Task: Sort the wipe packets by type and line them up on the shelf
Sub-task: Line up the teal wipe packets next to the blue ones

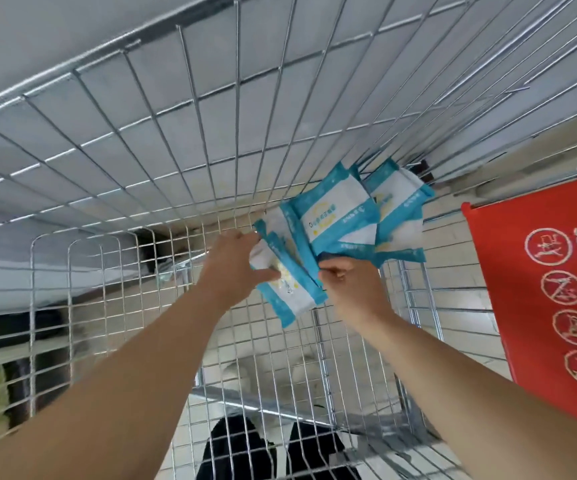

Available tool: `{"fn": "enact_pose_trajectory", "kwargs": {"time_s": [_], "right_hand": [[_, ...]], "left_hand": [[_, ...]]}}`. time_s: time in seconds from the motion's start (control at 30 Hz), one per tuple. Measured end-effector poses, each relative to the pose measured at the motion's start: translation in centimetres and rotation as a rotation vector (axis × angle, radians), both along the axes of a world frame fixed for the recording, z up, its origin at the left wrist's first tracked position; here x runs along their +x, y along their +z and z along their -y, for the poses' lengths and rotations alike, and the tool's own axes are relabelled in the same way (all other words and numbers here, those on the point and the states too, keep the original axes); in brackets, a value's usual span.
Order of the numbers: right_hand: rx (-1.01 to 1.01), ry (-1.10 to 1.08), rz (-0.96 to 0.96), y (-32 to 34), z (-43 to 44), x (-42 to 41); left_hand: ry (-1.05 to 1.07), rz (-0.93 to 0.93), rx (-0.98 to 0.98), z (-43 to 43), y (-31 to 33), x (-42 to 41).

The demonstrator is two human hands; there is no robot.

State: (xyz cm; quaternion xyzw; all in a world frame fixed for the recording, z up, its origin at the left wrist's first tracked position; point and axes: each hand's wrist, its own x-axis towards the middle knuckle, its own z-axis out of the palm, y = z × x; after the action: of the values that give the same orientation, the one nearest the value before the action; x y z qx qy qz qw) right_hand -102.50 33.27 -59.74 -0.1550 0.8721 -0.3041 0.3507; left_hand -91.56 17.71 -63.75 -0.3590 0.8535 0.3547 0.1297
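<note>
The wipe packets (397, 199) are heaped in the far-right corner of the wire cart (162, 143). A near packet (288, 292) is gripped by the left hand (236, 268). The edge of a second packet (335, 216) is pinched by the right hand (352, 285). Overlapping neighbours may be dragged along and dropped.

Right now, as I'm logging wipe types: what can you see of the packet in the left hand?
The packet is a flat, soft pouch of glossy plastic: teal-blue edges, white middle, yellowish print too blurred to read. It is tilted, long side running down to the right, above the cart's wire floor. The left hand grips its upper left part, fingers curled over its face. Other packets adjoin its upper right. The right hand, pinching one of those, is beside its right edge.
</note>
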Motion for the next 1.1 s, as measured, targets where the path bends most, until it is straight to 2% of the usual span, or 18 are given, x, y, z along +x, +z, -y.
{"fn": "enact_pose_trajectory", "kwargs": {"time_s": [0.1, 0.2, 0.3, 0.43, 0.57, 0.63, 0.73, 0.83, 0.97, 1.1], "right_hand": [[-0.01, 0.096, -0.004, 0.3, 0.0, 0.0], [-0.054, 0.264, -0.001, 1.5, -0.4, -0.3], [-0.082, 0.364, 0.017, 2.6, -1.0, -1.0], [-0.096, 0.383, 0.062, 3.3, -1.7, -1.7], [-0.135, 0.351, 0.187, 3.7, -0.7, -0.7], [-0.167, 0.319, 0.111, 3.8, 0.1, -0.8], [-0.213, 0.145, -0.154, 3.9, 1.2, -2.0], [-0.054, 0.114, -0.337, 2.9, 2.7, -3.5], [0.297, 0.25, -0.369, 2.6, 5.1, -3.7], [0.414, 0.293, -0.423, 3.1, 6.6, -2.9]], "left_hand": [[0.058, -0.097, 0.113, 0.1, 0.9, 0.5], [0.029, -0.181, 0.249, 0.6, 2.5, 0.2], [0.063, -0.128, 0.38, 1.0, 3.5, -0.1], [0.188, -0.12, 0.481, 1.5, 3.8, 0.8], [0.15, -0.071, 0.523, 1.7, 4.1, 2.0], [0.162, -0.066, 0.511, 1.7, 4.5, 2.6], [0.314, -0.111, 0.511, 2.1, 4.3, 3.7], [0.43, -0.133, 0.501, 2.4, 4.2, 4.4], [0.602, -0.181, 0.515, 2.5, 3.7, 5.1], [0.693, -0.241, 0.501, 2.0, 3.4, 5.6]]}}
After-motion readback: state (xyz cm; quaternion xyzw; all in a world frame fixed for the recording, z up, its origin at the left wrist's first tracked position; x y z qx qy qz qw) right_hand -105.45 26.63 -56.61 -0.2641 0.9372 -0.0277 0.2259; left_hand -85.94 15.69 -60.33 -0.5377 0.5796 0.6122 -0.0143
